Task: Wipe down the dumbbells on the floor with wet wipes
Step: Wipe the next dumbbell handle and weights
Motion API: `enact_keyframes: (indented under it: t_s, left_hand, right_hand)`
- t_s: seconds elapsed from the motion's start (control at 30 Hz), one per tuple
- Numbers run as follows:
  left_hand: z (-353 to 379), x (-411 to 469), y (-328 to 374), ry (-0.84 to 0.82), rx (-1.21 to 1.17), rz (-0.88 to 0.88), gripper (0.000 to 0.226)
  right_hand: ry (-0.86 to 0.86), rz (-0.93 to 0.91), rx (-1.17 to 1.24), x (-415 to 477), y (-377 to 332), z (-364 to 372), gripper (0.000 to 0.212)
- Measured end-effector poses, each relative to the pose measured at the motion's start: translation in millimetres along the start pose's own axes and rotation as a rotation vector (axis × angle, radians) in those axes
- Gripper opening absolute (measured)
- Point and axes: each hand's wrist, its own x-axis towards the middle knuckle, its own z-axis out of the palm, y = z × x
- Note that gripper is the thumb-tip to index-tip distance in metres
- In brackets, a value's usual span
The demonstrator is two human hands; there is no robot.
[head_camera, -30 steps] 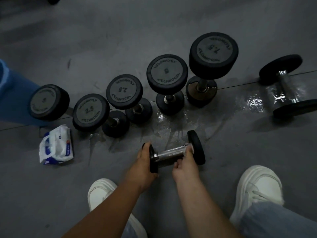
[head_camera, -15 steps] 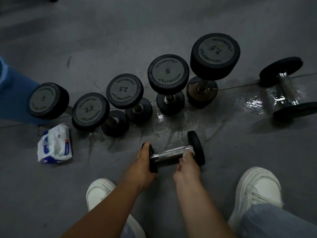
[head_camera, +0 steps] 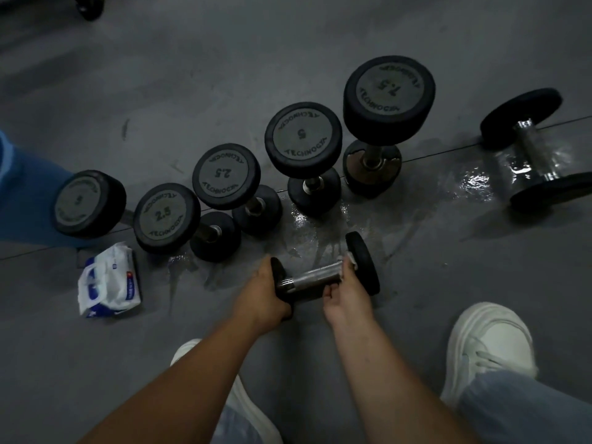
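Gripping a rubber disc, left hand (head_camera: 262, 294) steadies small dumbbell (head_camera: 315, 277); right hand (head_camera: 347, 296) pinches wipe (head_camera: 351, 259) on knurled chrome.

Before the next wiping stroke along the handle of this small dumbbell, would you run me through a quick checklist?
1. Left hand steadying the small dumbbell by its left end: ok.
2. Wet wipe in the right hand, against the handle: ok.
3. Dumbbell lying flat on the floor: ok.
4. Floor dry: not ok, wet patches.
5. Wipe pack nearby: ok.
6. Wipe clean: cannot tell.
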Motion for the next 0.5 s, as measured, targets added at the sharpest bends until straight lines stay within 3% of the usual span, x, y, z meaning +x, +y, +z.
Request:
enact_keyframes:
  t_s: [0.2, 0.37, 0.43, 0.5]
  left_hand:
    - [22, -11, 8, 0.005, -0.031, 0.012, 0.059]
    - [38, -19, 0, -0.013, -0.021, 0.031, 0.112]
    - [39, -18, -3, -0.015, 0.025, 0.029, 0.111]
    - [39, -16, -1, -0.004, 0.041, 0.032, 0.106]
  right_hand:
    - [0.172, -0.097, -0.040, -2, -2, -22, 0.020]
    - [0.081, -0.093, 0.026, -14, 3, -34, 0.007]
    - [0.081, -0.077, 0.005, -13, 3, -32, 0.013]
    - [0.065, -0.069, -0.008, -7, 1, -21, 0.034]
